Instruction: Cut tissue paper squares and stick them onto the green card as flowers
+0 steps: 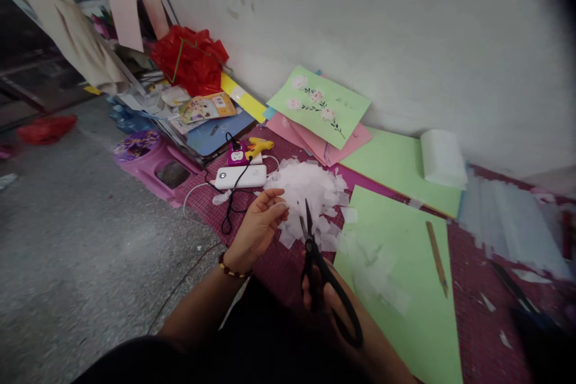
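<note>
A dark red checked cloth (pixel 279 267) covers the work surface, with a speckled grey floor (pixel 112 264) to its left. Nearest, the right hand (pixel 332 295) is closed around black-handled metal scissors (pixel 310 245), their blades parted and pointing away over the front of a loose heap of small white paper pieces (pixel 310 183). The left hand (pixel 261 222), above a beaded bracelet (pixel 234 271), has thumb and forefinger close together at the heap's left edge; whether they pinch a scrap, I cannot tell. The right forearm overlaps a large pale green sheet (pixel 405 252) bearing a brown pencil-like stick (pixel 436 258). Translucent white strips (pixel 508 216) lie farther right. Beyond the left hand, a looping black cable (pixel 230 204) crosses a white oblong power bank (pixel 240 176), just in front of a yellow glue gun (pixel 260 146). A pink plastic stool (pixel 157 162) stands left of these. Behind the heap, a green card painted with pale flowers (pixel 321 105) rests on pink sheets (pixel 292 130), near a white paper roll (pixel 443 158); a crumpled red plastic bag (pixel 191 60) sits farther back, left, by the off-white wall (pixel 360 24).
</note>
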The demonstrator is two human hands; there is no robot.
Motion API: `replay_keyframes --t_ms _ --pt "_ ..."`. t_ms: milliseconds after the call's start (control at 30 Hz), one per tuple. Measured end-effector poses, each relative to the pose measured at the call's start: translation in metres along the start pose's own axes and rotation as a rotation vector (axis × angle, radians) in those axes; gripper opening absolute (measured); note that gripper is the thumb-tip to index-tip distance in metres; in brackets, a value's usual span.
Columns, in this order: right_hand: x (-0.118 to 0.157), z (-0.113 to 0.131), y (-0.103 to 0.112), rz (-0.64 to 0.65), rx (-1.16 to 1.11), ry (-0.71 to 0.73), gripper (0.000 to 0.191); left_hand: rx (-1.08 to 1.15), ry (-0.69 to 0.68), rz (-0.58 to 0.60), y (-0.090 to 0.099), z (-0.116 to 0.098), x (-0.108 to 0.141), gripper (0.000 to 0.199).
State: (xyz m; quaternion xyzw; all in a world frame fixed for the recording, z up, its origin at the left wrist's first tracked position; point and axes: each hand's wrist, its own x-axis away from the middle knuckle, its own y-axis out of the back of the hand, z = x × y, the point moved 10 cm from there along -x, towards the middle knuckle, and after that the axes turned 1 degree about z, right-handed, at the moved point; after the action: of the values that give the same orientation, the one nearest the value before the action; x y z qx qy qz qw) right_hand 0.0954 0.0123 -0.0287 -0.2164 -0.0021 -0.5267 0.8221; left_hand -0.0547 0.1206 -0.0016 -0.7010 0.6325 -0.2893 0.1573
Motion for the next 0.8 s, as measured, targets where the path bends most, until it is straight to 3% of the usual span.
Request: replay_keyframes --t_ms 67,267,400,500,667,800 --pt "0.004 -0.006 0.002 0.008 0.024 -0.015 0.047 0.013 0.004 -0.014 0.001 -0.001 0.000 0.033" --pt "0.013 -0.006 0.022 -0.161 0.019 -0.022 0.044 -0.046 0.068 -0.066 0.007 0.004 0.000 0.029" --pt "0.014 -0.004 0.012 -0.029 0.115 -0.014 0.050 -0.120 0.033 -0.076 0.009 0.000 -0.001 0.028" --pt "0.013 0.001 0.003 0.050 0.202 0.001 0.053 -0.207 0.074 -0.008 0.003 0.001 -0.001 0.028" --pt "0.010 0.012 -0.003 0.065 0.205 0.008 0.056 -0.447 0.104 0.175 -0.009 -0.001 0.001 0.021" --pt "0.008 0.011 -0.005 0.055 0.160 -0.035 0.061 -0.560 0.088 0.241 -0.014 -0.007 0.001 0.017"
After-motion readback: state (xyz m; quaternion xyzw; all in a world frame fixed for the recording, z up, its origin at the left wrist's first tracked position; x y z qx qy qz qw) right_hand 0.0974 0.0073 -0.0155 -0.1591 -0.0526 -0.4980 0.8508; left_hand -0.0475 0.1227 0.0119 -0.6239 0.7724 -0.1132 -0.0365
